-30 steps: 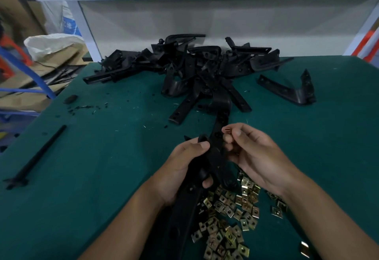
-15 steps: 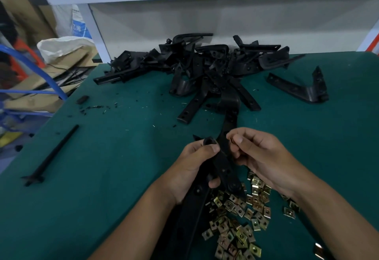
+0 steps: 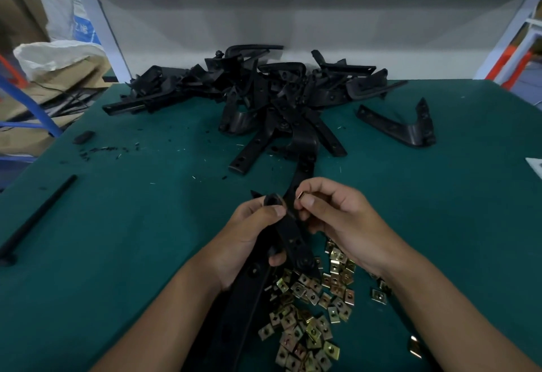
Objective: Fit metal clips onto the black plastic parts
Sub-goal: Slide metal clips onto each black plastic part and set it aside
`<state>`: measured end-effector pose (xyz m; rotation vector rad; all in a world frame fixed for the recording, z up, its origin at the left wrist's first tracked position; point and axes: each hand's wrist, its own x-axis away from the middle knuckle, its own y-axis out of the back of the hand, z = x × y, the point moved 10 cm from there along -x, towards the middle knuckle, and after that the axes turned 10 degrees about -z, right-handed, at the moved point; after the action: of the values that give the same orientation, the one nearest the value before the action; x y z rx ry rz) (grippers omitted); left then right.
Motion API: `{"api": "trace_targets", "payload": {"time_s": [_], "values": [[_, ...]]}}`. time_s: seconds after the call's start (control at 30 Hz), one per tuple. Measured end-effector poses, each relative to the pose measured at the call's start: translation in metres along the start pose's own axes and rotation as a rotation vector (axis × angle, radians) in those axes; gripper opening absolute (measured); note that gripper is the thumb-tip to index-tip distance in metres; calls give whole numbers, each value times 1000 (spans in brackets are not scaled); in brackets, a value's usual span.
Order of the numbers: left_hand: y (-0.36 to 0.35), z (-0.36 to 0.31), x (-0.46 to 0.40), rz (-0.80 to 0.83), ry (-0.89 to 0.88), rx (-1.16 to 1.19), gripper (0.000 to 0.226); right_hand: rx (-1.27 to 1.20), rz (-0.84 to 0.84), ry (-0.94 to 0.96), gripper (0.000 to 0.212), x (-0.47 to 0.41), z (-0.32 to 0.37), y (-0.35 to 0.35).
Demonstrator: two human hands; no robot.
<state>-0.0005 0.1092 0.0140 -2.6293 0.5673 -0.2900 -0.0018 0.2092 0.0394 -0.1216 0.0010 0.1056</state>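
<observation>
While the left hand clamps the black plastic part above the worktop's near edge, the right hand pinches a metal clip beside its tip; I'd square the clip's open side to the tab, then push straight on.

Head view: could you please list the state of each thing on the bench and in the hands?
left hand: gripping the black plastic part
right hand: pinching a metal clip, near the part's end
loose clips: heaped on the green mat
pile of black parts: tangled, at the far edge
</observation>
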Motion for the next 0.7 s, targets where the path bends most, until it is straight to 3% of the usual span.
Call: {"api": "trace_targets", "payload": {"time_s": [0.2,0.4,0.7], "values": [[2,1,-1,-10,4,-15,40,-15,-11,-4,13,0,0,1],[-2,-2,1,24,-9,24,17,-28,-33,-16,13,-2,-1,3],[-9,-6,2,89,-7,21,35,-40,-34,4,8,0,5,4]]}}
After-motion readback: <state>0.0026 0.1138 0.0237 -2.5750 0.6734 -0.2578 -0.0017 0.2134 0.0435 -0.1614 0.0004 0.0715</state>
